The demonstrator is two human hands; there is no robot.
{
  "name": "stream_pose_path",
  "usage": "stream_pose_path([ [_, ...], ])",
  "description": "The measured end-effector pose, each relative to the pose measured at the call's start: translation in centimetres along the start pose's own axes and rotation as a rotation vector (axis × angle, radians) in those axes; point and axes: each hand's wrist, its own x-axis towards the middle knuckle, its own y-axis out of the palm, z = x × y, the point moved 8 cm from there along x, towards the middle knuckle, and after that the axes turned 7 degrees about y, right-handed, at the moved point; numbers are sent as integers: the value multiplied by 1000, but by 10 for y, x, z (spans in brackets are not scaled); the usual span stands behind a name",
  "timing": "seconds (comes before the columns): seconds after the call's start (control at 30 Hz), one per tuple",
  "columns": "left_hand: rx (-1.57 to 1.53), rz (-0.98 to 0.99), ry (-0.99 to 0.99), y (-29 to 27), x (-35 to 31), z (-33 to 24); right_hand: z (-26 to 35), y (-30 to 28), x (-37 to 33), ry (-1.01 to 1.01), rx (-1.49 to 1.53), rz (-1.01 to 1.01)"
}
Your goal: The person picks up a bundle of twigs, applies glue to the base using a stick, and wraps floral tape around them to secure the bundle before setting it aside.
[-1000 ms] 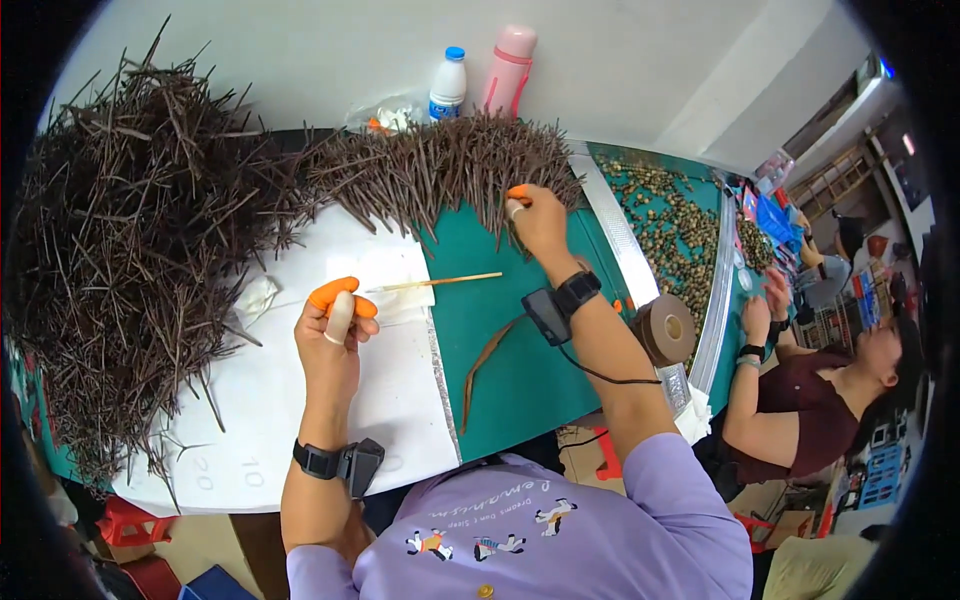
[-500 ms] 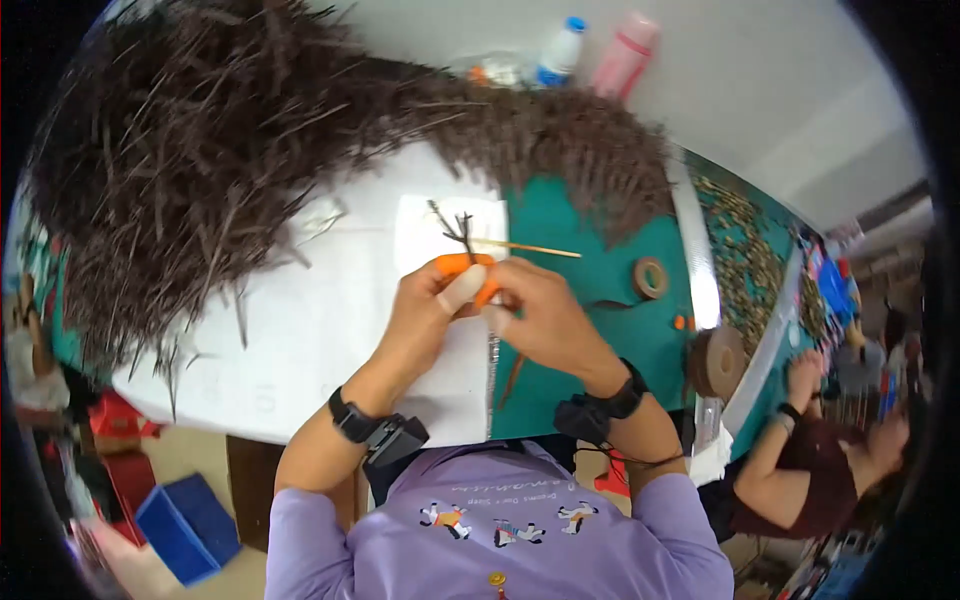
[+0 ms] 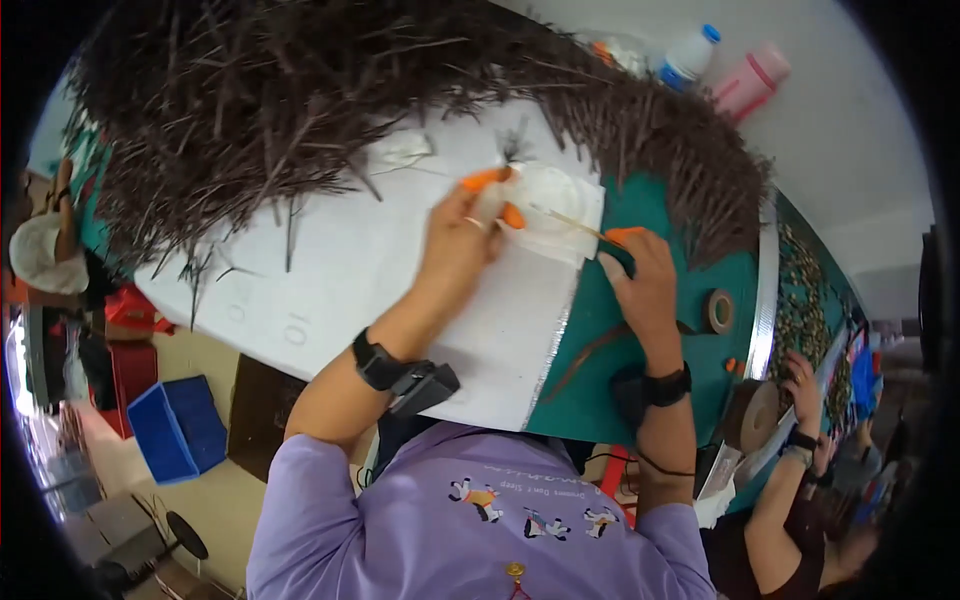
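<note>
My left hand (image 3: 458,245), with orange covers on its fingertips and a white wrap on the thumb, pinches a small dark brown branched twig (image 3: 510,152) over the white table covering. To the right, my right hand (image 3: 648,285) closes its fingertips on the end of a thin wooden stick (image 3: 578,223). The stick's other end, whitish at the tip, reaches over a white sheet (image 3: 560,240) with a faint round shape on it. Below my right hand, a brown strip (image 3: 590,352) lies on the green surface.
A big heap of brown twigs (image 3: 230,130) covers the back left; a row of them (image 3: 670,150) runs right. Behind stand a blue-capped bottle (image 3: 690,57) and a pink bottle (image 3: 750,82). Tape rolls (image 3: 718,311) (image 3: 752,415) sit right, near a co-worker's arm (image 3: 785,490).
My hands have come apart, the left one keeping the twig farther forward. My right hand has moved right and taken hold of the stick that lay on the table. The view has turned somewhat.
</note>
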Motion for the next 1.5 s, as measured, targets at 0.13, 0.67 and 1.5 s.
stream_pose_path([
  [0.13, 66, 67, 42, 18, 7, 11, -14, 6, 5, 56, -15, 61],
  [0.67, 17, 213, 137, 39, -57, -3, 29, -8, -11, -4, 603, 68],
  [1.5, 1738, 275, 213, -203, 69, -88, -21, 0, -19, 288, 1564, 164],
])
